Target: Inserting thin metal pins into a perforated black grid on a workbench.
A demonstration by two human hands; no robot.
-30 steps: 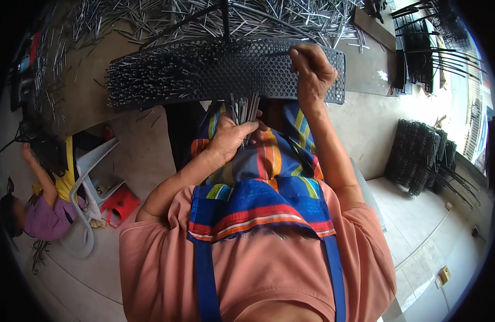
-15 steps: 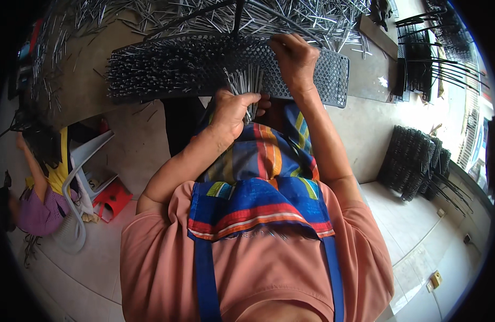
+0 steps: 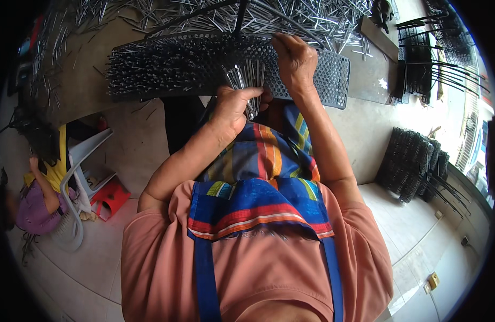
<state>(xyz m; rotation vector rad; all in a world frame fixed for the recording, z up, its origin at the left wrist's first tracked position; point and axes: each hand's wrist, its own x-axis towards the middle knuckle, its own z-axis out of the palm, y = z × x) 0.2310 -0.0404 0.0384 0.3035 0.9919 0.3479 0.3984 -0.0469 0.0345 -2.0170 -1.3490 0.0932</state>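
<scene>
Slim metal rods fanned out from the left grip, which clasped them at the near edge of a perforated black rack. Over the rack, the right grip was pinched together, though whether around a rod I could not tell. Loose rods lay heaped on the counter beyond.

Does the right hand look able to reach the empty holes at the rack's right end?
Probably yes: the right hand is over the black rack, close to those holes, and nothing visible blocks the way.
</scene>
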